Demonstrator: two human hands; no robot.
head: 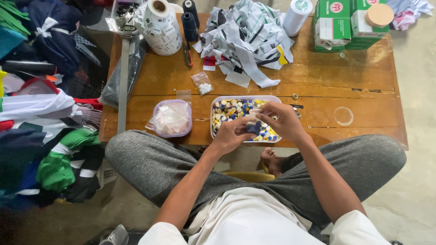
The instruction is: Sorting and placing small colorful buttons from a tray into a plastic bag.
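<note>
I see my two hands meeting just over the near edge of the button tray (218, 102); my left hand (230, 134) is curled, and its fingers pinch a small dark blue piece (253, 126); my right hand (284, 120) is bent too, and its fingertips hold something thin and pale right above that blue piece, too small for me to tell what it is; the tray is a long box full of little buttons in white, blue and yellow, and it sits on the brown bench (318, 86); just left of the tray is a small purple tub (171, 119) with clear plastic inside; behind the tray lies a tiny bag of white bits (202, 83); farther behind the tray is a heap of striped cloth strips (247, 38); far behind the tray and to its right stand green boxes (347, 22); well left of the tray, off the bench, is a pile of clothes (41, 131).
</note>
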